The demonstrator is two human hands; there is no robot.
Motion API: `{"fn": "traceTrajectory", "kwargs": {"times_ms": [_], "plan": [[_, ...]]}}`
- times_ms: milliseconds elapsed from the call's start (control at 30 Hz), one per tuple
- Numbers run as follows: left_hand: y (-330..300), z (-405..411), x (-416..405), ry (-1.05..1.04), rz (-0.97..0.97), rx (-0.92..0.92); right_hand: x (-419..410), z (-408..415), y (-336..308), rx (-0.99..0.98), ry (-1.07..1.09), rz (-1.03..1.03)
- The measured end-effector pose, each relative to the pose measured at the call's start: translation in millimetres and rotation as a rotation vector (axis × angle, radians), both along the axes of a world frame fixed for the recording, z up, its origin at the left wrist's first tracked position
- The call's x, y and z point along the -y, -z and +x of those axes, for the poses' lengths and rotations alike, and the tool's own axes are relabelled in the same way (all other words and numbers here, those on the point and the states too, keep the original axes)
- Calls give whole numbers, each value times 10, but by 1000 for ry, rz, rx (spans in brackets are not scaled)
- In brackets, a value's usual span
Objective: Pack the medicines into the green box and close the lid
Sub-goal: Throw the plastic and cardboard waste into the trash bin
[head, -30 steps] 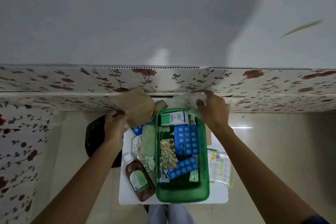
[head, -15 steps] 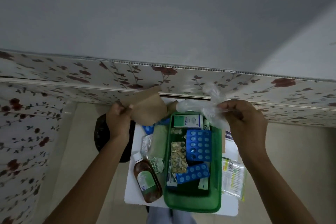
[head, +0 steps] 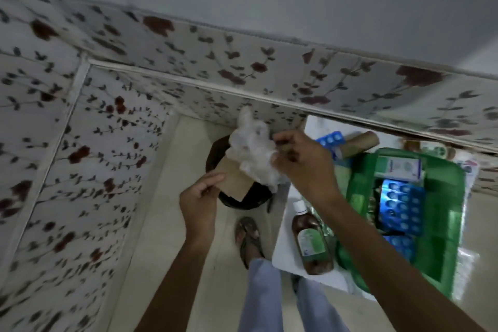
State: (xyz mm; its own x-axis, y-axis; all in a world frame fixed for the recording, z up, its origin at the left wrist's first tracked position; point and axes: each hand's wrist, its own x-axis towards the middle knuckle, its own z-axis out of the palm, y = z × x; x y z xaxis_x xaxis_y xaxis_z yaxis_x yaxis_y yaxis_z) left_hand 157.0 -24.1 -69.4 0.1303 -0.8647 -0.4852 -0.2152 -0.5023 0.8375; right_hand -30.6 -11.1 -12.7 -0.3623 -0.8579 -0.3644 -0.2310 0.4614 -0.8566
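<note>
Over the dark bin (head: 244, 201), left hand (head: 200, 203) pinches brown paper (head: 234, 180), right hand (head: 301, 160) clutches crumpled plastic (head: 253, 152).

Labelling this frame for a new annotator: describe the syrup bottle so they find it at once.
Start at the green box on the white tabletop at right. Just to the left of the box, the syrup bottle lies on its side. It is the only bottle visible: brown, with a white cap and a green label, unlike the flat blue blister packs in the box.
</note>
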Motion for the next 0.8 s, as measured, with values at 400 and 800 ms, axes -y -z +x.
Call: {"fn": "traceTrajectory", "kwargs": {"times_ms": [400,800], "plan": [[580,668,436,389,-76,186,643,913,1299,-596,-716,436],[1640,977,434,89,324,-38,715,1122,3143,-425,-674,809]]}}
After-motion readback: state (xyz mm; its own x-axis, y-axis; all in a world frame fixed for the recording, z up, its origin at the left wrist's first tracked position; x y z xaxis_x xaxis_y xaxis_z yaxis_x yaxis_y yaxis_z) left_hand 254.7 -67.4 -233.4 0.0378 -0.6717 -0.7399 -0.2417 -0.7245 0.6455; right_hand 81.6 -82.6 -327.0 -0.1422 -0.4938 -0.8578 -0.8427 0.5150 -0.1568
